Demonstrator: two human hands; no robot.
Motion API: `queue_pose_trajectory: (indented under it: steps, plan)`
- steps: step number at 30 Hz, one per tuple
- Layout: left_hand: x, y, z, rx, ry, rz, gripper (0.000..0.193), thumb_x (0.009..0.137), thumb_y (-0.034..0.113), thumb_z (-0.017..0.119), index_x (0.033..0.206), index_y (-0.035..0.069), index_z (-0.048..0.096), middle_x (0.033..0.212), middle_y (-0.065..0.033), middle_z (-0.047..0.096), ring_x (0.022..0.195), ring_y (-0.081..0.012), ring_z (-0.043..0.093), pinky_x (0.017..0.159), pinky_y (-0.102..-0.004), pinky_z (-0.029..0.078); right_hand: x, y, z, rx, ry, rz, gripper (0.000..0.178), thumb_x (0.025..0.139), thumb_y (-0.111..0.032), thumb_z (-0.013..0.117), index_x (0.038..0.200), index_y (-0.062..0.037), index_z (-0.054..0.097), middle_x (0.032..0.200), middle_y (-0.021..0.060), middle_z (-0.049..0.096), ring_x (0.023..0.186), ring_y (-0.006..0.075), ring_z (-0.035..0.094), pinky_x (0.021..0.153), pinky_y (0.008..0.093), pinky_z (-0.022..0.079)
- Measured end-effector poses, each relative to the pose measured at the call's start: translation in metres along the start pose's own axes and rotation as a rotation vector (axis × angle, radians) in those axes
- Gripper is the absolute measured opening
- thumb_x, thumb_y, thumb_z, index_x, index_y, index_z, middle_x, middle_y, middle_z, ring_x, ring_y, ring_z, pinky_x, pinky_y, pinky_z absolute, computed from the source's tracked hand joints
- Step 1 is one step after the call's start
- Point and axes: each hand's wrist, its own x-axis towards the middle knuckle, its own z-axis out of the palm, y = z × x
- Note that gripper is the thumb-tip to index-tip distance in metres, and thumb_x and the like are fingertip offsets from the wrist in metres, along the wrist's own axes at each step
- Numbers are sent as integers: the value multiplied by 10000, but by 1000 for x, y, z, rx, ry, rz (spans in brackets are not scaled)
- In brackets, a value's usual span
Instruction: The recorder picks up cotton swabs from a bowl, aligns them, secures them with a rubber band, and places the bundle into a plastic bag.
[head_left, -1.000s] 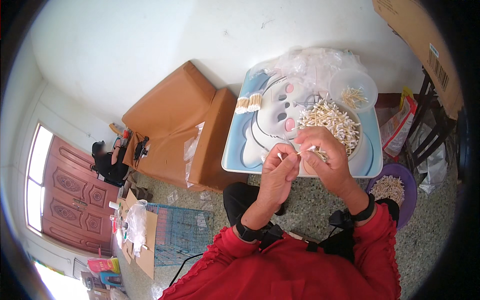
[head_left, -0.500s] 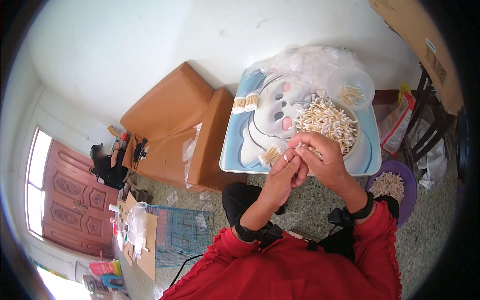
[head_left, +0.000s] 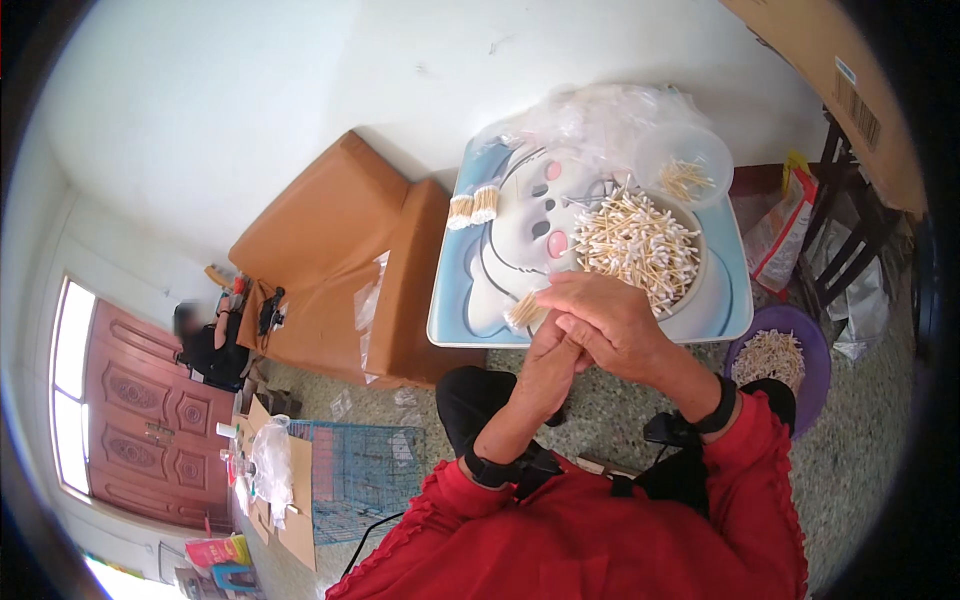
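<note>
My left hand [head_left: 545, 372] is closed in front of the table's near edge. Over its top lies my right hand [head_left: 612, 318], fingers stretched out and flat, the thumb down against the left thumb. What the left hand holds is hidden under the right palm. Just beyond my hands, a small bundle of cotton swabs [head_left: 523, 310] lies at the table edge. A round tub [head_left: 706, 262] heaped with loose white-tipped cotton swabs [head_left: 640, 245] stands to the right. Two packed bundles of cotton swabs [head_left: 473, 205] lie at the left of the blue-and-white cartoon table [head_left: 455, 290].
Clear plastic bags [head_left: 600, 125] and a translucent bowl [head_left: 722, 165] with a few swabs occupy the table's back. A purple basin [head_left: 822, 375] of swabs sits on the floor at right. A brown sofa [head_left: 330, 230], a wire cage [head_left: 365, 480] and another person [head_left: 215, 340] are at left.
My right hand has gone from pinching a cotton swab beside the left hand to lying flat over it. The white swab tip at my left hand is now hidden. The view has shifted slightly.
</note>
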Motion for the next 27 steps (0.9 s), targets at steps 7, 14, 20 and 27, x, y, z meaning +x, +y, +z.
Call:
queue_pose_trajectory:
  steps: [7,14,20,27]
  plan:
    - [4,9,-17,-42,-200,-99,249,971,239,366,1102,72,494,750,-2,498,614,-72,432,537,-192,344,11,14,-31,-292,93,41,256,728,-104,606,981,-68,609,1032,123,587,1049,307,528,910,408,409]
    - [13,2,-5,-182,76,-13,306,950,186,406,1168,-16,476,782,-41,524,670,-115,489,611,-232,391,-2,42,-77,-642,31,255,204,699,-106,612,900,-72,606,1106,112,530,1164,311,417,926,421,356]
    - [16,-2,-17,-236,3,-32,185,946,161,427,1055,47,525,656,20,409,515,-53,313,475,-197,270,-9,47,-54,-672,-66,158,235,680,-137,650,903,-71,612,1093,114,523,1170,308,410,902,432,358]
    - [13,3,-14,-256,-42,-46,140,941,159,438,996,51,509,592,29,372,469,-43,271,422,-186,216,-10,58,-46,-685,-61,244,269,687,-154,662,942,-77,622,1121,105,512,1194,301,388,897,446,352]
